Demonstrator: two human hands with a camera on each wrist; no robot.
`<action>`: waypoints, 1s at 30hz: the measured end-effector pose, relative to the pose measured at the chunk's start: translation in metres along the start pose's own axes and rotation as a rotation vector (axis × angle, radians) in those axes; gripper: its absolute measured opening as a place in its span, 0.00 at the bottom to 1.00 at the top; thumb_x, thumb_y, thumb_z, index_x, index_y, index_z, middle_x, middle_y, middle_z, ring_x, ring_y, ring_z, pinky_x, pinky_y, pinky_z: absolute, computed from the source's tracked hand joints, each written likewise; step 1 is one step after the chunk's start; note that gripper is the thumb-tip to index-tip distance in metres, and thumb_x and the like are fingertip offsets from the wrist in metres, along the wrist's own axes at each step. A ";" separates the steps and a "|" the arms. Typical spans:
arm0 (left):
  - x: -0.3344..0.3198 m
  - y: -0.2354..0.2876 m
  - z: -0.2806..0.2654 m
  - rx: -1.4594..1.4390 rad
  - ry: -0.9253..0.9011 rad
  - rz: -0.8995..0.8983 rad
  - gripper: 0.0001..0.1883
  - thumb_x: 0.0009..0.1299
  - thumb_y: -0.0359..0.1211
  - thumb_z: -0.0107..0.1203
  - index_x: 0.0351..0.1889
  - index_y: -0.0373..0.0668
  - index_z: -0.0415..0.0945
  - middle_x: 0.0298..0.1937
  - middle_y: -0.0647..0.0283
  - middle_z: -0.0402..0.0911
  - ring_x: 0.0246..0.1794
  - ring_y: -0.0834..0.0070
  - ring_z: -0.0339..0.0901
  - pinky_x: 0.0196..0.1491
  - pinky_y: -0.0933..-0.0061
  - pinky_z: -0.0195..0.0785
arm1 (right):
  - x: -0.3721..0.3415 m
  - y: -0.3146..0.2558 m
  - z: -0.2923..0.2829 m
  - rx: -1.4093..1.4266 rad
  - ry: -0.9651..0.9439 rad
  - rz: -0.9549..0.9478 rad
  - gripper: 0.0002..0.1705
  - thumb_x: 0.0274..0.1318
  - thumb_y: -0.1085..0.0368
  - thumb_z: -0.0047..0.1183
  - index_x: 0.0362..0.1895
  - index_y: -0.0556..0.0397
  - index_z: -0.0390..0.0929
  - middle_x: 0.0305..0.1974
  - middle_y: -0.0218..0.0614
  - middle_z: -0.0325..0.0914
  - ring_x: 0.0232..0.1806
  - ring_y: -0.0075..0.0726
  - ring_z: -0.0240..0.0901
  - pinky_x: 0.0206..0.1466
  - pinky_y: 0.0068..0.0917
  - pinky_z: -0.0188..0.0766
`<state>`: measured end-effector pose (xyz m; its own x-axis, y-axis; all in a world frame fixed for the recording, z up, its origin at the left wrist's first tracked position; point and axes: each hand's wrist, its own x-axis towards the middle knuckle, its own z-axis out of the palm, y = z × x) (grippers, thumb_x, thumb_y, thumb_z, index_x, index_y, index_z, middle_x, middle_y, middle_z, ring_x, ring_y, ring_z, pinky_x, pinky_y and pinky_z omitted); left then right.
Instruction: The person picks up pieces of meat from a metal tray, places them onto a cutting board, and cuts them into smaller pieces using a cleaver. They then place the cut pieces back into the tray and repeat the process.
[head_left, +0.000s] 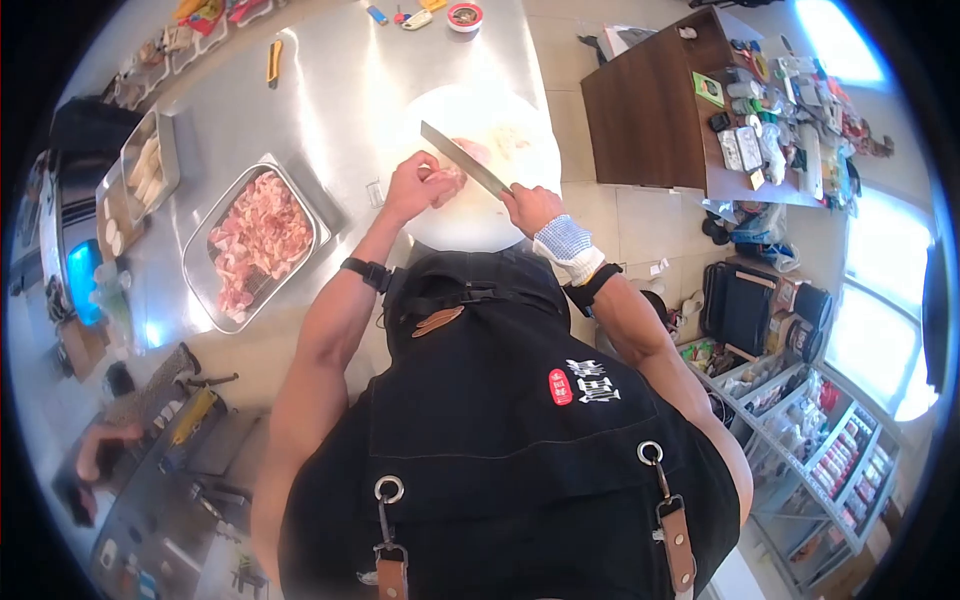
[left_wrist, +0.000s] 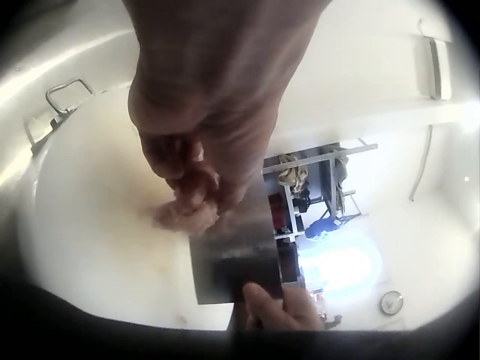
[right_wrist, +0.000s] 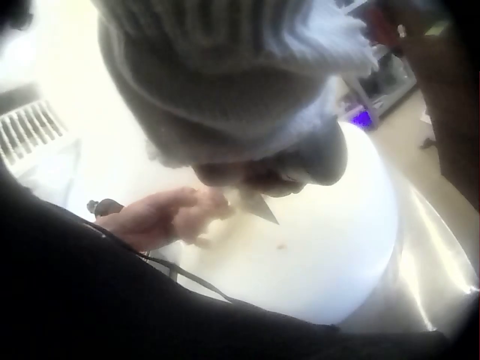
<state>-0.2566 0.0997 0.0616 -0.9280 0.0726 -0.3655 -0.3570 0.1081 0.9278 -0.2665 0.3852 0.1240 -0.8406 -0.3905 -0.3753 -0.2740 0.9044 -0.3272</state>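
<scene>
My left hand (head_left: pixel 410 190) grips a piece of raw meat (head_left: pixel 447 186) over a round white cutting board (head_left: pixel 462 228). The left wrist view shows the meat (left_wrist: pixel 191 202) bunched between thumb and fingers, beside a broad blade. With my right hand (head_left: pixel 537 210) I hold a cleaver (head_left: pixel 462 160) by its handle, the blade slanting up and left past the left fingertips. A white and blue knit glove (head_left: pixel 568 246) covers the right wrist area. On the board behind the blade lies another pale pink meat piece (head_left: pixel 474 149). In the right wrist view the glove hides much of the cleaver.
Left of the board, a metal tray (head_left: pixel 318 212) holds a heap of raw meat pieces (head_left: pixel 262 230). Farther left is a smaller metal tray (head_left: pixel 176 165). A yellow box cutter (head_left: pixel 273 64) and a red-rimmed tub (head_left: pixel 465 17) lie toward the far side of the steel table (head_left: pixel 340 90).
</scene>
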 end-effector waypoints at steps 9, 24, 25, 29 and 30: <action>-0.043 0.012 -0.008 0.738 0.323 0.068 0.24 0.68 0.46 0.72 0.56 0.44 0.84 0.45 0.59 0.92 0.49 0.55 0.88 0.55 0.53 0.80 | -0.033 -0.012 -0.031 -0.012 -0.016 -0.043 0.23 0.81 0.47 0.49 0.42 0.53 0.82 0.25 0.55 0.84 0.32 0.68 0.85 0.43 0.60 0.82; -0.036 0.009 -0.002 0.447 0.219 0.206 0.16 0.63 0.39 0.76 0.43 0.39 0.91 0.47 0.56 0.91 0.39 0.58 0.91 0.46 0.61 0.82 | -0.018 -0.038 -0.002 -0.086 -0.139 -0.074 0.24 0.81 0.47 0.48 0.42 0.53 0.84 0.31 0.51 0.88 0.35 0.60 0.89 0.41 0.55 0.85; -0.033 0.008 -0.001 0.470 0.232 0.200 0.16 0.62 0.39 0.76 0.42 0.39 0.91 0.46 0.55 0.91 0.39 0.58 0.91 0.46 0.61 0.82 | -0.010 -0.044 0.003 -0.083 -0.134 -0.065 0.25 0.81 0.47 0.48 0.41 0.53 0.84 0.31 0.51 0.88 0.35 0.60 0.89 0.41 0.54 0.85; -0.023 0.005 0.000 0.541 0.233 0.197 0.17 0.60 0.40 0.77 0.42 0.39 0.91 0.42 0.54 0.91 0.38 0.57 0.90 0.44 0.59 0.81 | 0.034 -0.063 0.026 0.004 -0.025 -0.096 0.26 0.80 0.45 0.50 0.40 0.54 0.84 0.30 0.55 0.87 0.36 0.65 0.88 0.43 0.58 0.84; -0.026 0.002 -0.001 0.556 0.219 0.200 0.18 0.59 0.40 0.78 0.42 0.39 0.91 0.41 0.53 0.91 0.37 0.56 0.89 0.44 0.58 0.81 | 0.041 -0.069 0.028 0.023 -0.021 -0.099 0.26 0.80 0.44 0.49 0.40 0.54 0.84 0.31 0.55 0.87 0.36 0.65 0.88 0.43 0.58 0.84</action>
<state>-0.2337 0.0974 0.0726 -0.9924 -0.0532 -0.1106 -0.1198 0.6172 0.7777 -0.2697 0.3020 0.1071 -0.7999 -0.4811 -0.3586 -0.3441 0.8574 -0.3828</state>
